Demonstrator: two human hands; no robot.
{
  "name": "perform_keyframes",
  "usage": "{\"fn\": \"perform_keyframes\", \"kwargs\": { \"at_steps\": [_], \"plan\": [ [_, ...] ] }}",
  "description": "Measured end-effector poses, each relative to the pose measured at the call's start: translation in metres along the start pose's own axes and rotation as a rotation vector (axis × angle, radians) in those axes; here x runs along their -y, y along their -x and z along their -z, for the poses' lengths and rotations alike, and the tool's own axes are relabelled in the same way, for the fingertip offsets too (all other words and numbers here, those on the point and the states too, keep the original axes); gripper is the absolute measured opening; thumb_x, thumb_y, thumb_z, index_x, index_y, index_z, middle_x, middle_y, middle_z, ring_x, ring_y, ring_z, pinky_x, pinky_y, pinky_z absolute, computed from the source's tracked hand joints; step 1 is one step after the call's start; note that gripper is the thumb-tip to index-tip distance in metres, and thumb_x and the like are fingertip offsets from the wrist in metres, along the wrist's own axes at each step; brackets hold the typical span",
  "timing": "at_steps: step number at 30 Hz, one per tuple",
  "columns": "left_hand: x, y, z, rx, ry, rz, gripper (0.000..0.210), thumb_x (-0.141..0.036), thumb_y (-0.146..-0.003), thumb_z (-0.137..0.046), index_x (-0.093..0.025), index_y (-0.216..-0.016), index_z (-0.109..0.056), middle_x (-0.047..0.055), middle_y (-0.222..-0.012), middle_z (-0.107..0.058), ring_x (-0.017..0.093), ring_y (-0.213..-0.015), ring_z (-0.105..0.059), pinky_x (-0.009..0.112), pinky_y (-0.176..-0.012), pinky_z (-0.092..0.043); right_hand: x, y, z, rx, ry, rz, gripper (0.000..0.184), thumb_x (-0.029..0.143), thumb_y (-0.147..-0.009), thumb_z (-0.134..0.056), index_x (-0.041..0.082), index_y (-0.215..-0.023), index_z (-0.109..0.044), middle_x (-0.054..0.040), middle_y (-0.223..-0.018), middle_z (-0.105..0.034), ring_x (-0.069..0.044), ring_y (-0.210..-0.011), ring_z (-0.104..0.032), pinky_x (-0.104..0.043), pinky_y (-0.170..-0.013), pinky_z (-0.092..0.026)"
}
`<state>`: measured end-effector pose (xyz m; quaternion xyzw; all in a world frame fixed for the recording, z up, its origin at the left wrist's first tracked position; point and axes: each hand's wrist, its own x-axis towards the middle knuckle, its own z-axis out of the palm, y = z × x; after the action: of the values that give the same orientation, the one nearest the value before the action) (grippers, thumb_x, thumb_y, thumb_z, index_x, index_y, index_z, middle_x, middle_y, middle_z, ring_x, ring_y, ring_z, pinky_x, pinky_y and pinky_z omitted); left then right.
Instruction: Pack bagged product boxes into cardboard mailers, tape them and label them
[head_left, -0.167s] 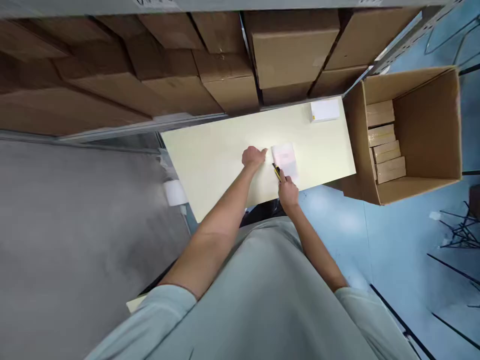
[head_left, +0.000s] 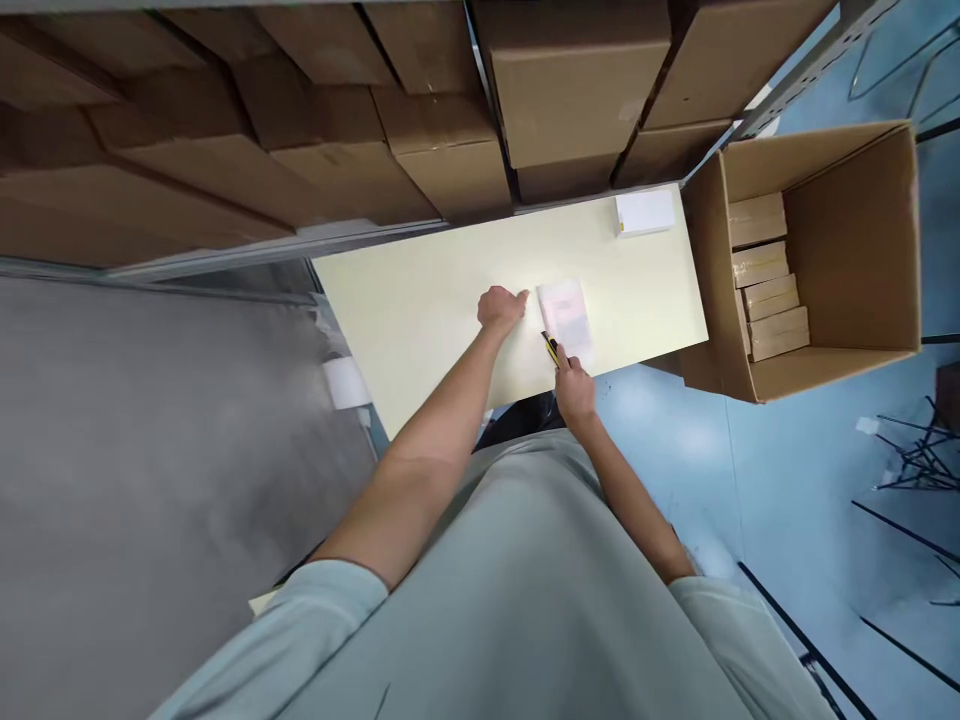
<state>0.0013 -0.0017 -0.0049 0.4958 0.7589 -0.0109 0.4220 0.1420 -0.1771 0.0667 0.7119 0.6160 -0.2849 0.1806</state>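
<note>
The right hand (head_left: 575,392) clamps a knife (head_left: 551,346), a pale packet (head_left: 566,312) just beyond its grip — the left hand (head_left: 500,308) is curled nearby, whether round anything I cannot tell.

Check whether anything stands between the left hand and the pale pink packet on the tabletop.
Nothing visible does: only cream tabletop shows between the left hand and the pale pink packet. The black-and-yellow utility knife in the right hand is outside that gap, near the packet's left edge.
</note>
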Motion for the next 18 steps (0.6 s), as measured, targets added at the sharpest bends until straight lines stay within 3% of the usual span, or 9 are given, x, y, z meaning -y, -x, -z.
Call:
{"fn": "perform_keyframes", "kwargs": {
  "at_steps": [8, 18],
  "plan": [
    [-0.004, 0.002, -0.002, -0.021, 0.003, 0.048, 0.043, -0.051, -0.099, -0.062, -0.019, -0.073, -0.074, 0.013, -0.087, -0.077, 0.029, -0.090, -0.070, 0.042, -0.094, -0.054, -0.019, 0.035, -0.019, 0.037, 0.005, 0.056, 0.068, 0.006, -0.108, -0.036, 0.024, -0.174, -0.029, -0.0166, -0.139, -0.063, -0.023, -0.115, -0.072, -0.029, -0.091, -0.061],
    [0.008, -0.012, -0.015, -0.037, -0.033, -0.010, 0.044, -0.052, -0.102, -0.057, -0.015, -0.089, -0.076, 0.015, -0.092, -0.076, 0.030, -0.096, -0.069, 0.041, -0.095, -0.052, -0.051, 0.064, -0.036, 0.119, 0.038, 0.134, 0.084, -0.003, -0.099, -0.045, 0.027, -0.175, -0.026, -0.0167, -0.136, -0.064, -0.026, -0.116, -0.071, -0.033, -0.089, -0.063]
  ]
}}
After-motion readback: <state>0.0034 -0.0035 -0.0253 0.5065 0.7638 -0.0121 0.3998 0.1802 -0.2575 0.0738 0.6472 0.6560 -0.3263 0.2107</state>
